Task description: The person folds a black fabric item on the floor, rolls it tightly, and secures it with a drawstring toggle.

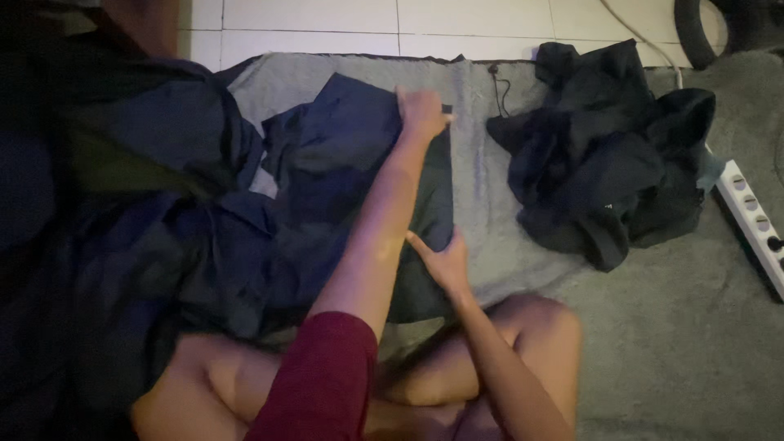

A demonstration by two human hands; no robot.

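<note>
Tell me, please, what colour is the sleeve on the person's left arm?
Dark red sleeve, seen in the head view, the only one.

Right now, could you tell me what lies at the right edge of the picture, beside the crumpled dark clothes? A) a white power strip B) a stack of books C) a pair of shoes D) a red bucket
A: a white power strip lies on the grey mat right of the crumpled dark clothes.

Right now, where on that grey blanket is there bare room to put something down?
A bare strip of grey blanket runs between the dark garment that both hands hold and the crumpled dark pile. More bare grey lies at lower right, below the pile, beside the power strip. The left side is crowded with heaped dark cloth.
</note>
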